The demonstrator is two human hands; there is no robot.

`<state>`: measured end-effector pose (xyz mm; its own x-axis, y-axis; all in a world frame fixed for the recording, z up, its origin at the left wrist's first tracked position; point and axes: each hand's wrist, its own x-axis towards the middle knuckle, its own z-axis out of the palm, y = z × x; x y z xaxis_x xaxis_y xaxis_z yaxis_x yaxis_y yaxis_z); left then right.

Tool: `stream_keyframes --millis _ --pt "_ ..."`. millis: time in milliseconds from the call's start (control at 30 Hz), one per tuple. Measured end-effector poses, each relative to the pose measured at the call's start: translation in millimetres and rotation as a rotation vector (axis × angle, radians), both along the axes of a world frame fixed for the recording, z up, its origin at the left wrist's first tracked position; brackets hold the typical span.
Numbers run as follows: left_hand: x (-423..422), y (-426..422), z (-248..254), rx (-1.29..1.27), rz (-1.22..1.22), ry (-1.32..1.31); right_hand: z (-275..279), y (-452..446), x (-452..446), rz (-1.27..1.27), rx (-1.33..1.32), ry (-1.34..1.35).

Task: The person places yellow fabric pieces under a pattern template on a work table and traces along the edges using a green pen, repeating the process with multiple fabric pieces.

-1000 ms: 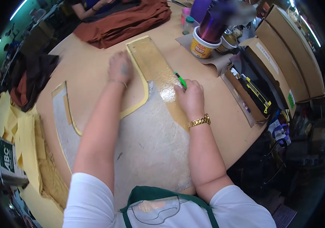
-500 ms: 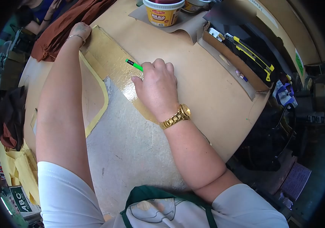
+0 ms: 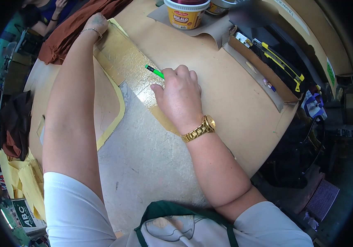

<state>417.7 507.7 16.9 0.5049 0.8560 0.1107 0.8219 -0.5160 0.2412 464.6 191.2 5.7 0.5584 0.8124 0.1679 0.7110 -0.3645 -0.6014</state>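
My right hand (image 3: pixel 180 96) is closed around a green pencil (image 3: pixel 155 71), whose eraser end sticks out past the thumb side. It rests over the right edge of a shiny yellowish pattern sheet (image 3: pixel 123 53). At the far end of that sheet, beside brown cloth (image 3: pixel 63 45), lies my left hand (image 3: pixel 97 23); its fingers are hidden from view. Under my left forearm is a tan piece with a yellow border (image 3: pixel 118 113). A worn grey sheet (image 3: pixel 143 164) covers the table close to my body.
A labelled tub (image 3: pixel 184 18) stands at the far edge. To the right, a cardboard tray (image 3: pixel 254 61) lies near yellow cutters (image 3: pixel 281 64). Folded yellow paper (image 3: pixel 32 183) and dark cloth (image 3: pixel 16 123) are on the left. Another person's arm (image 3: pixel 55 16) shows at upper left.
The whole view has shifted slightly, so things appear a little farther right. Both hands keep nearly the same places on the sheet, and the pencil is still in my right hand.
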Motion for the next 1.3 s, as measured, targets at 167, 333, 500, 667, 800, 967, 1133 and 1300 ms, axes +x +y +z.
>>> stream_keyframes --millis 167,333,500,667,800,967,1133,1300 --pt "1.2 4.1 -9.2 0.072 0.022 0.125 2.2 -0.9 1.3 0.042 -0.009 0.011" --pt "-2.3 14.5 -16.0 -0.029 0.061 0.039 4.0 -1.7 0.5 0.064 -0.064 0.069" --pt "-12.8 10.4 -17.9 -0.249 0.089 -0.223 2.0 -1.8 -3.2 0.033 0.073 -0.024" --pt "-16.9 12.5 -29.8 -0.136 0.095 -0.335 -3.8 -0.1 -1.9 0.144 0.198 -0.115" --pt "-13.1 13.9 -35.1 -0.002 0.070 -0.384 -3.0 1.2 -8.3 0.351 0.145 -0.081" --pt "-9.6 7.6 -27.6 0.094 0.001 -0.466 -9.5 0.5 -9.5 0.390 0.222 -0.078" --pt "-15.7 14.2 -33.5 0.139 0.039 -0.237 -4.8 -3.4 -12.9 0.392 0.194 -0.089" --pt "-19.7 21.4 -42.9 0.057 0.039 -0.253 -5.2 -4.2 -18.4 0.391 0.167 -0.072"
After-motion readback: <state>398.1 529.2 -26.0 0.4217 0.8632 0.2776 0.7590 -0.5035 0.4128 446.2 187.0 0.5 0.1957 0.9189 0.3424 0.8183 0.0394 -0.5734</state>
